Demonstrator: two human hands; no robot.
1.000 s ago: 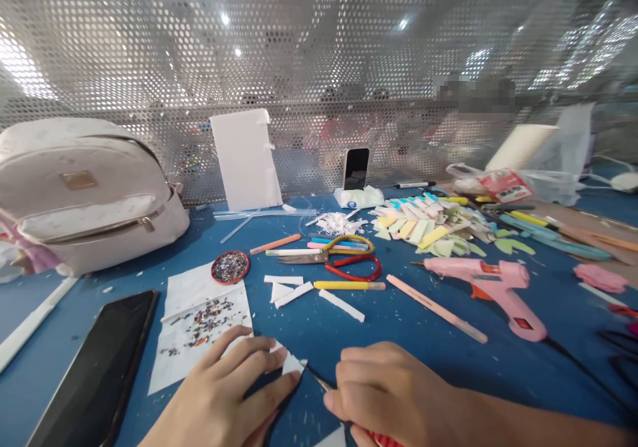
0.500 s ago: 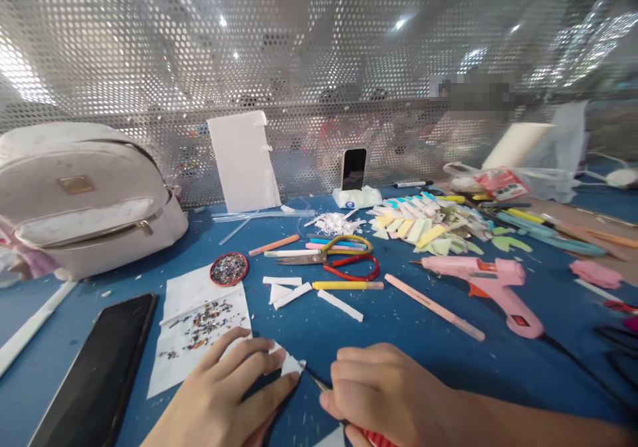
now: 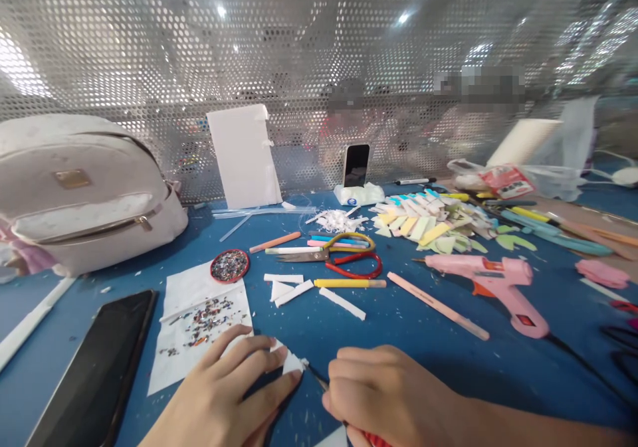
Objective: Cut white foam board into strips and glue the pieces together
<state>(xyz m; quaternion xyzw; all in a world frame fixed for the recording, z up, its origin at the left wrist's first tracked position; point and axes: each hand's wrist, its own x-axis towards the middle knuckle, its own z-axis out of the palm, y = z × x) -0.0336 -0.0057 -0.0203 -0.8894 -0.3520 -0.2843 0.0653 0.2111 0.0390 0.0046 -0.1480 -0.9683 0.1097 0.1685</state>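
My left hand [image 3: 226, 394] lies with its fingers pressed flat on a small white foam piece [image 3: 292, 362] at the near edge of the blue table [image 3: 409, 334]. My right hand [image 3: 389, 397] is closed round a craft knife with a red handle [image 3: 375, 439]. The thin blade [image 3: 315, 375] touches the right tip of the white piece. Most of the piece is hidden under my left fingers.
A black phone [image 3: 94, 367] and white paper with glitter bits [image 3: 199, 324] lie left. Ahead are white foam strips [image 3: 294, 291], scissors [image 3: 331, 254], a pink glue gun [image 3: 491, 281], coloured cut pieces [image 3: 423, 224], a beige backpack [image 3: 84, 191] and a perforated metal screen [image 3: 319, 68].
Both hands stay in place on the white piece and the knife. Only the view has shifted slightly.
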